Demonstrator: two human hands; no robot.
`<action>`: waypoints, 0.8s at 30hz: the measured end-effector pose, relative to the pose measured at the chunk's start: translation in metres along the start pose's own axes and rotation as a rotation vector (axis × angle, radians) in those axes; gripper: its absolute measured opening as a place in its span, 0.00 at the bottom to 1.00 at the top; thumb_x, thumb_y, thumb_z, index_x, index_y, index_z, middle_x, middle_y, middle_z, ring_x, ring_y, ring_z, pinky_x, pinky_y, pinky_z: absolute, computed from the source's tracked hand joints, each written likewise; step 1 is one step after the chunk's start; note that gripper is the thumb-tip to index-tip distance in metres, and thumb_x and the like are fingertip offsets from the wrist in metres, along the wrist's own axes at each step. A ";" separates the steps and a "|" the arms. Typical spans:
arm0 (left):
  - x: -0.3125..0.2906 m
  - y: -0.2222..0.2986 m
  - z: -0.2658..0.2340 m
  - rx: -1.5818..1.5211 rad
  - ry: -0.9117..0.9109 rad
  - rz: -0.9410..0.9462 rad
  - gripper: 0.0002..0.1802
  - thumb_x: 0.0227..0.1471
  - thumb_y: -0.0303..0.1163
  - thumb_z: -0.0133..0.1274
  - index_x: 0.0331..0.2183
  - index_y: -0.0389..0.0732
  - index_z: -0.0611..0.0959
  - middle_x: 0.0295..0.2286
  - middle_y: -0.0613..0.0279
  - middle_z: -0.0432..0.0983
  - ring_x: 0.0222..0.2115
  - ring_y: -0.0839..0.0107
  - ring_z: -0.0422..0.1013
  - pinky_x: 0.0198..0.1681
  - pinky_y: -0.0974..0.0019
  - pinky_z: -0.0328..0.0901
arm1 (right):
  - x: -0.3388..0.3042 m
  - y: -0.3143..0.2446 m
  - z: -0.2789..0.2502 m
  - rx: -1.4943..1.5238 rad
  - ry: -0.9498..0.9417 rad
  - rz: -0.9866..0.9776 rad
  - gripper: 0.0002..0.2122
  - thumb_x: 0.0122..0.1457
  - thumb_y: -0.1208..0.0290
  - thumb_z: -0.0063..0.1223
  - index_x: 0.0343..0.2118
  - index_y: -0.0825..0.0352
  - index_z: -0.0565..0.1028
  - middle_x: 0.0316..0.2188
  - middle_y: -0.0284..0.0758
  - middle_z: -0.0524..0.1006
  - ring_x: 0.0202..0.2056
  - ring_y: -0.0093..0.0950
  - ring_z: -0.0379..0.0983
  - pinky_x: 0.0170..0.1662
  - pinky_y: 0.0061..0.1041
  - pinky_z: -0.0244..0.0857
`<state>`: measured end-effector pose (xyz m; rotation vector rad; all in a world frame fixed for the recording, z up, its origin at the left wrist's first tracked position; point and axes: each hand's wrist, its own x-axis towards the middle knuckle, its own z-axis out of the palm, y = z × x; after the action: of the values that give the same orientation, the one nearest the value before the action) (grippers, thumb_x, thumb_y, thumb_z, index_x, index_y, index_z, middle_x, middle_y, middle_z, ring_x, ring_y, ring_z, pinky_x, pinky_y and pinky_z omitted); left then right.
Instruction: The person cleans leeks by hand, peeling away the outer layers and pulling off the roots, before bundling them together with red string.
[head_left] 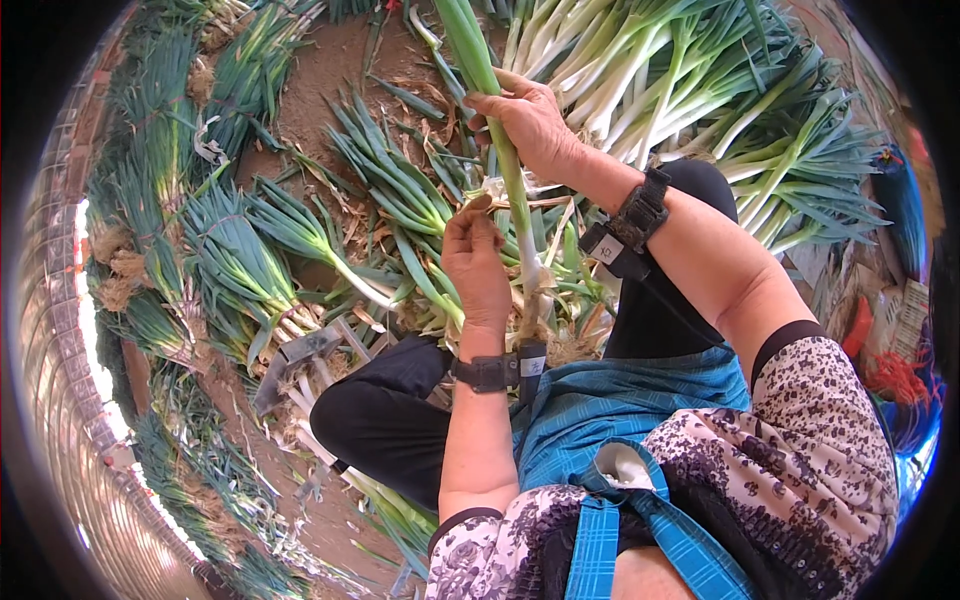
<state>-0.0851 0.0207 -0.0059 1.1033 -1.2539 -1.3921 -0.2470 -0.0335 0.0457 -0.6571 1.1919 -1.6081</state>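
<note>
My right hand (530, 120) is closed around a long green onion (516, 190), gripping its green upper part. The stalk hangs upright in front of me, its white lower end and roots down near my lap. Beside the stalk, to its left, my left hand (475, 255) is closed with fingertips pinched together; what they hold, if anything, is too small to make out. Peeled leaves and dry skins (575, 255) lie in a heap under both hands. Several loose green onions (395, 170) rest on the ground just left of my hands.
A large pile of white-stemmed green onions (640, 85) spreads at the far right. Tied bundles (235, 245) line the left side, next to a curved corrugated wall (75, 430). A grey metal piece (300, 350) stands by my left knee. Red string (900, 375) lies at the right.
</note>
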 end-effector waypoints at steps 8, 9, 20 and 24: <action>0.000 0.021 0.011 0.457 -0.176 -0.023 0.11 0.47 0.29 0.58 0.31 0.30 0.80 0.24 0.64 0.76 0.23 0.83 0.66 0.26 0.76 0.62 | -0.008 -0.001 0.002 -0.029 -0.030 -0.019 0.17 0.55 0.72 0.53 0.48 0.69 0.70 0.30 0.31 0.74 0.28 0.19 0.71 0.31 0.20 0.68; 0.002 0.021 0.010 0.456 -0.178 -0.024 0.11 0.47 0.29 0.58 0.31 0.30 0.80 0.24 0.64 0.76 0.23 0.83 0.66 0.26 0.76 0.62 | -0.008 0.001 0.002 0.012 -0.028 -0.028 0.18 0.55 0.72 0.53 0.49 0.69 0.70 0.30 0.31 0.75 0.28 0.19 0.71 0.31 0.20 0.68; -0.007 0.030 0.011 0.527 -0.124 -0.003 0.12 0.44 0.28 0.54 0.27 0.27 0.81 0.18 0.57 0.77 0.19 0.80 0.68 0.26 0.74 0.64 | -0.009 0.001 0.008 0.022 -0.002 -0.057 0.15 0.55 0.77 0.50 0.47 0.70 0.71 0.22 0.32 0.73 0.23 0.18 0.70 0.26 0.18 0.67; -0.010 0.020 0.004 0.311 -0.044 -0.229 0.11 0.47 0.28 0.53 0.29 0.28 0.80 0.24 0.58 0.78 0.22 0.79 0.68 0.28 0.73 0.64 | -0.008 -0.004 0.005 0.044 -0.009 -0.014 0.14 0.58 0.70 0.49 0.47 0.67 0.71 0.34 0.34 0.76 0.29 0.20 0.71 0.31 0.21 0.68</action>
<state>-0.0862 0.0303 0.0142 1.4738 -1.4457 -1.4252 -0.2417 -0.0281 0.0519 -0.6449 1.1450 -1.6367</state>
